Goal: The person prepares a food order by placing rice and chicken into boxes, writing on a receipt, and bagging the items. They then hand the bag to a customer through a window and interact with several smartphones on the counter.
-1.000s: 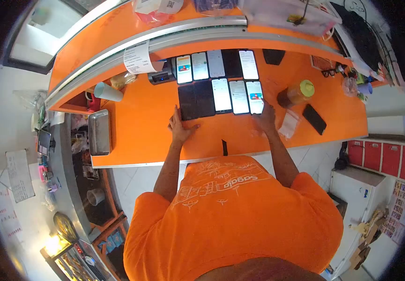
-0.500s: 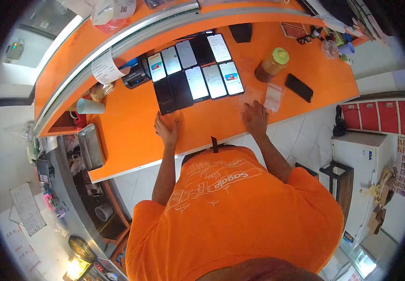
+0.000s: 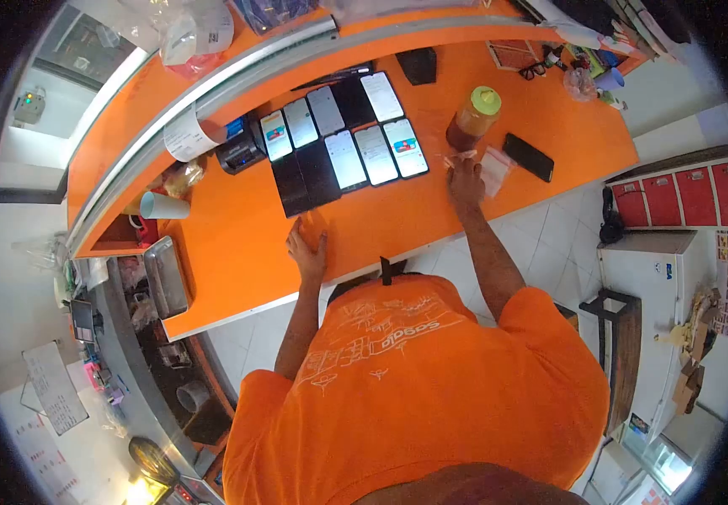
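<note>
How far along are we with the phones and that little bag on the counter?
Done: the phones lie in two rows on the orange counter, most with lit screens. In hand: the right hand has its fingertips on the small clear bag beside the green-lidded jar; the left hand rests flat on the counter. Left: a black phone lies apart from the rows, untouched.

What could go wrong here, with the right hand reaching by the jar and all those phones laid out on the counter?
1. The right hand is at a small clear bag right beside the jar; a careless sweep might knock the jar over toward the phones.
2. The black phone lies close to the counter edge and could be nudged off.
3. The left hand rests flat just below the dark phones; sliding it forward could shift the rows.
</note>
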